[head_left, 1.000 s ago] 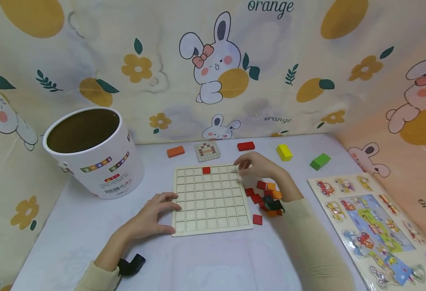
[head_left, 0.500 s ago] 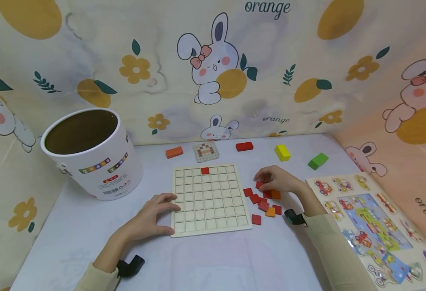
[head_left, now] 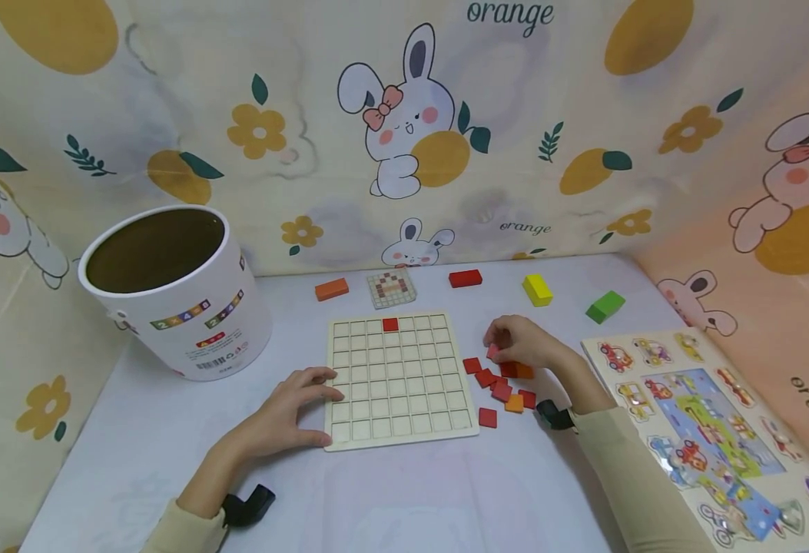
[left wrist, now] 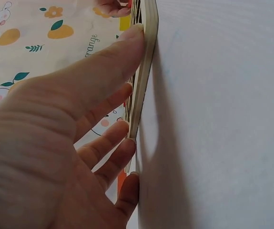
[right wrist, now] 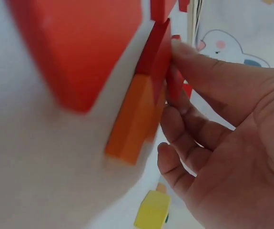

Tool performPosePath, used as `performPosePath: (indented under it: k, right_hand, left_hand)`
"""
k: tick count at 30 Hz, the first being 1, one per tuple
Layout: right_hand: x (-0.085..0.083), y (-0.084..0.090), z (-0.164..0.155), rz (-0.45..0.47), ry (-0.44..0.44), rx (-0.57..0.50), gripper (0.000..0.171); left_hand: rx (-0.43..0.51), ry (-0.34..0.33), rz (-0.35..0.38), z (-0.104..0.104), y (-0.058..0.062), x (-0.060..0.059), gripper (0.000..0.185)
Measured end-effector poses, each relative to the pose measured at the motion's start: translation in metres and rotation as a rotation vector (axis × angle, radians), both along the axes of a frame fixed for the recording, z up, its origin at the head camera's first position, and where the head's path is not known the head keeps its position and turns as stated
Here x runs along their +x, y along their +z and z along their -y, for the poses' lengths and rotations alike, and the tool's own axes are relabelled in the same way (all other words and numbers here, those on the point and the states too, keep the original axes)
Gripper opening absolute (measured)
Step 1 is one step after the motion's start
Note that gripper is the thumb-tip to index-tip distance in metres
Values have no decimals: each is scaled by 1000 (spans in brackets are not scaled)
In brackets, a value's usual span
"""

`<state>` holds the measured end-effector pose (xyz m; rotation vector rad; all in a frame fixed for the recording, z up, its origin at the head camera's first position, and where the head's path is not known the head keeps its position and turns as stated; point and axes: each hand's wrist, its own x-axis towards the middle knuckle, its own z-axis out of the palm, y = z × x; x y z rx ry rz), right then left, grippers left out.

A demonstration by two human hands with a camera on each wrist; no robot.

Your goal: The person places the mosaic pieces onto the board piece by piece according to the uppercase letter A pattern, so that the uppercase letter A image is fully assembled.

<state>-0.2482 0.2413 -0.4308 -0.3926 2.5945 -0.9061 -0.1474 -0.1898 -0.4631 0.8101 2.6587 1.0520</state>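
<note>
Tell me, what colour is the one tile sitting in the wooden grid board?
Red tile, clearest in the head view.

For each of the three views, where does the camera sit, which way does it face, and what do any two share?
Head: worn high, facing down at the table; both hands and sleeves show.
Left wrist: along the left hand toward the grid board edge it touches.
Right wrist: past the right hand pinching a red tile.
Head and left wrist share the board.

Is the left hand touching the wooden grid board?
Touching. The left wrist view shows the left hand with its fingers pressed against the edge of the wooden grid board.
</note>
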Motion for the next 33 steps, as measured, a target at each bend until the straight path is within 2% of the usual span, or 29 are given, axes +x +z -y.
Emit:
performPosePath:
  k: [5,11,13,21,27,33]
  right_hand:
    - [-3,12,11,-20,17,-22,12]
    - [-17,22,51,-120,115,-148,10]
    - [-23,20,70,-128,142,-188,11]
    - [-37,3,145,-39,234,-320,14]
    - [-37,-5,173,-80,255,-308,10]
    - [-37,-6,174,-128,260,-245,11]
  left_hand:
    - [-3,1,0,0,0,-1,57]
    - [-7,-4,-4,1,-1,0,58]
    - [-6,-6,-6,1,-1,0,58]
    - [-7,-14,-4,2,-1,0,57]
    - [-7,-16,-9,2,0,-1,57]
    - [-4,-13,-3,1,0,-1,57]
